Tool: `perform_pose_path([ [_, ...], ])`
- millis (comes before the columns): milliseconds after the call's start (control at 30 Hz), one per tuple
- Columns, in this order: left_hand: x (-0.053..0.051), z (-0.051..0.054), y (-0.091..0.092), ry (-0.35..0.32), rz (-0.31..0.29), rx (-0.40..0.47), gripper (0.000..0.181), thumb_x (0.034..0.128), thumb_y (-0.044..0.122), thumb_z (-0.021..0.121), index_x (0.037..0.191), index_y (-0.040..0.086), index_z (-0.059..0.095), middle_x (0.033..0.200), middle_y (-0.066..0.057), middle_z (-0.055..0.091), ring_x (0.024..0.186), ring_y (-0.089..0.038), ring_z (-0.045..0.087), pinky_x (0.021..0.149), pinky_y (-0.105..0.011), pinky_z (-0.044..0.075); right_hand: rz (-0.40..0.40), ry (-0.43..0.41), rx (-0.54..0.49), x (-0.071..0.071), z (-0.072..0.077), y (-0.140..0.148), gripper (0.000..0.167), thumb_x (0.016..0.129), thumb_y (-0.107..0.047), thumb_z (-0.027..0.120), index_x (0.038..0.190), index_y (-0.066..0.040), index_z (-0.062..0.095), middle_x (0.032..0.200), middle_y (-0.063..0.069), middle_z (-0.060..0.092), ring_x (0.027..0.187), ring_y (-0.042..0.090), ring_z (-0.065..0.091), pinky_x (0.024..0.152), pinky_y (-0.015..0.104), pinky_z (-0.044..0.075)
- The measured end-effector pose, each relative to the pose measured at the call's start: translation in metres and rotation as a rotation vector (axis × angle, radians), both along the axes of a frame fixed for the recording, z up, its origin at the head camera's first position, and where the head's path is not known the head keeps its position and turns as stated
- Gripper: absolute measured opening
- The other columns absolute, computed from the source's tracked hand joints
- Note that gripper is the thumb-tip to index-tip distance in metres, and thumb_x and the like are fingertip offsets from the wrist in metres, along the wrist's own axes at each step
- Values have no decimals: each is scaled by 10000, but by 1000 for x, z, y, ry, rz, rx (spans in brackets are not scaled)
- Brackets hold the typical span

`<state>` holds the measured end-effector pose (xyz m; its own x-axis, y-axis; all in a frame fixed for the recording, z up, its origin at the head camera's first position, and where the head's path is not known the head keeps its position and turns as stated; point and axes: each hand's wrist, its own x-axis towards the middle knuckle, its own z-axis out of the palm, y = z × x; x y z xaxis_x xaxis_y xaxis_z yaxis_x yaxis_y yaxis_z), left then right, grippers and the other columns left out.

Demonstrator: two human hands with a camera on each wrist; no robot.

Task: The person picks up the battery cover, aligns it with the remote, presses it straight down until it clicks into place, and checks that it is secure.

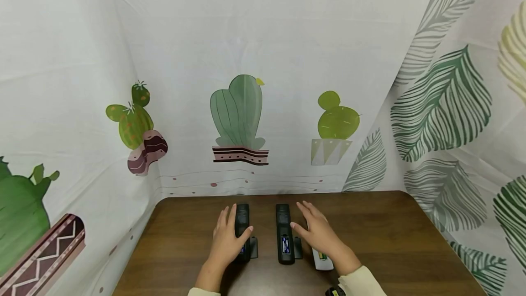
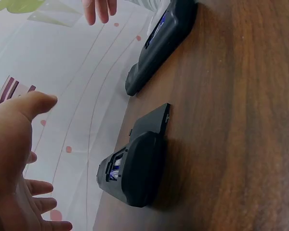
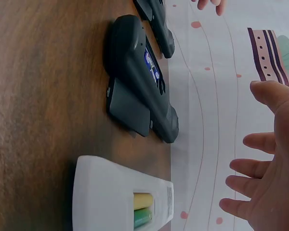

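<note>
Two black remotes lie face down on the table with battery bays uncovered, one on the left [image 2: 142, 168] and one in the middle [image 1: 285, 236]; blue batteries show in both. Beside each lies a black cover, the left one [image 1: 254, 247] and the middle one [image 3: 127, 107]. A white remote [image 3: 103, 192] at the right shows a yellow and a green battery. My left hand [image 1: 226, 241] hovers over the left remote, fingers spread. Above the white remote is my right hand [image 1: 322, 236], fingers spread and holding nothing.
The brown wooden table [image 1: 382, 232] ends at a white cloth [image 1: 287, 58] printed with cacti; leaf prints cover the cloth on the right. A dark item with a yellow mark [image 1: 335, 291] lies by the right sleeve at the bottom edge.
</note>
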<state>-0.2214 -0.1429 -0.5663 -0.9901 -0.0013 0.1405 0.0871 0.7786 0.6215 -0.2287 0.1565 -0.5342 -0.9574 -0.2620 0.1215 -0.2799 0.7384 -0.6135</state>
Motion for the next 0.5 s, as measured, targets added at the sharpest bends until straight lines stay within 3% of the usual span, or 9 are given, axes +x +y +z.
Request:
perform_pose_path([
  [267,3,-3,0,-23,8,24,888,941,475,655,1607,67,234,1615,-237,318,1475,-451,320,1130,-681,292,13,26,5,2,-2,-6,666,981,-415,625,1519,-69,443,1582,214,384,1455,443,369,1154,696,245],
  [500,5,-3,0,-31,35,47,821,956,388,659,1584,23,278,1577,-263,366,1445,-465,355,1116,-666,323,16,54,11,4,-1,-11,618,976,-399,634,1480,-68,499,1548,205,432,1406,435,433,1098,651,370],
])
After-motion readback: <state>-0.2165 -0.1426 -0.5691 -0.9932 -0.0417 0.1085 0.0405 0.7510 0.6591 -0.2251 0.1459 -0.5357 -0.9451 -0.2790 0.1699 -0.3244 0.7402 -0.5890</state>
